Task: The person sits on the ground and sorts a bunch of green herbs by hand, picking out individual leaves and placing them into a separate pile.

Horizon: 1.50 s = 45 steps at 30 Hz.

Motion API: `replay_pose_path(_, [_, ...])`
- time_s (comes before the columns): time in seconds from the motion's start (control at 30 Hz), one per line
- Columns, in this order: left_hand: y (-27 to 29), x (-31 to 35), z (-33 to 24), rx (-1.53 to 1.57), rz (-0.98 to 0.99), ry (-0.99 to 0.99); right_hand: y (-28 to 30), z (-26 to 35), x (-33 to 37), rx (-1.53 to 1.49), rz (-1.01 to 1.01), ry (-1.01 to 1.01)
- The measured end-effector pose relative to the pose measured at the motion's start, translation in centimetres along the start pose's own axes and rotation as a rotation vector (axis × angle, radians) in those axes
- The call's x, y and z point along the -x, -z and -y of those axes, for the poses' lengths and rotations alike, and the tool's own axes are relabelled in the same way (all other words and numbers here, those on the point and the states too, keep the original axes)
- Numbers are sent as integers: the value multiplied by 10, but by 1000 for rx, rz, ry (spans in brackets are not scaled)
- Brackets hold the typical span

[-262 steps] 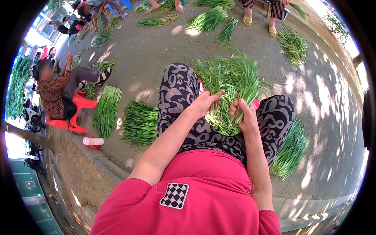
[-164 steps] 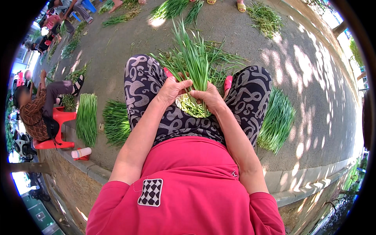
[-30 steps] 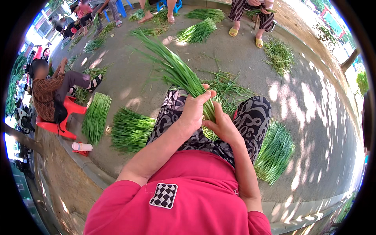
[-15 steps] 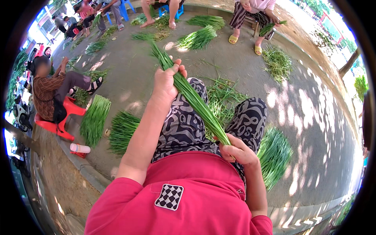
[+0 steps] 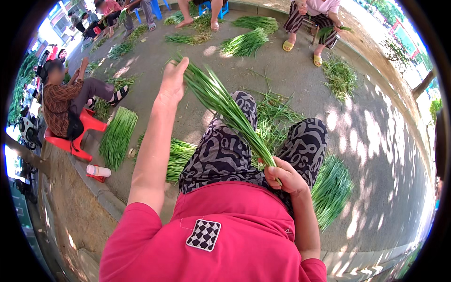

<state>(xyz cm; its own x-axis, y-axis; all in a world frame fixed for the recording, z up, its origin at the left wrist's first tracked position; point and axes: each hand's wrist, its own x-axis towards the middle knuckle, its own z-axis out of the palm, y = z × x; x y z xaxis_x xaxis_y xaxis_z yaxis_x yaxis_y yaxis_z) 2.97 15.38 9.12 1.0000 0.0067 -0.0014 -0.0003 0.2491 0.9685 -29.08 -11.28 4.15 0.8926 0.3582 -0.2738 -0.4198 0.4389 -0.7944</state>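
Observation:
A long bundle of green chives slants across my lap, its tips fanned out toward the far left. My right hand is closed round the bundle's near end, by my right knee. At the far end, my left hand is raised beside the tips, thumb up and fingers curled. A few thin, blurred blades show at those fingers, which are partly hidden. Loose chive scraps lie on the ground between my knees. One chive pile is by my left thigh, and another, darker chive pile is right of my right knee.
On the left, a person sits on a red plastic chair, near a neat chive heap and a pale bottle. Further chive heaps and seated people lie ahead. A kerb runs along the left.
My left hand has moved off the middle of the bundle toward its tips, up and to the left. The bundle's far end has spread. My right hand keeps its grip.

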Motion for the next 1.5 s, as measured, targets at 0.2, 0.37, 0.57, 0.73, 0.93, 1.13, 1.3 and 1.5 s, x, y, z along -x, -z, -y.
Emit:
replay_pose_path(0.2, [13, 100, -5, -100, 433, 83, 1, -10, -5, 186, -225, -58])
replay_pose_path(0.37, [-15, 218, 21, -146, 1101, 716, -11, -2, -5, 245, -234, -101])
replay_pose_path(0.57, [-60, 218, 98, 504, 668, 908, -23, 3, -2, 333, -217, -92])
replay_pose_path(0.73, [-73, 212, 104, 549, 354, 787, -37, 3, -7, 678, -215, -51])
replay_pose_path(0.93, [-61, 180, 59, 635, 443, 674, -31, 9, -13, 850, -103, 166])
replay_pose_path(1.13, [-22, 157, -18, 357, 726, 576, -23, 33, -20, 633, -392, 360])
replay_pose_path(1.3, [6, 181, -47, 233, 792, 538, -35, 70, -26, 486, -494, 633])
replay_pose_path(1.5, [18, 210, -51, 244, 887, 649, -49, 100, -28, 693, -582, 1019])
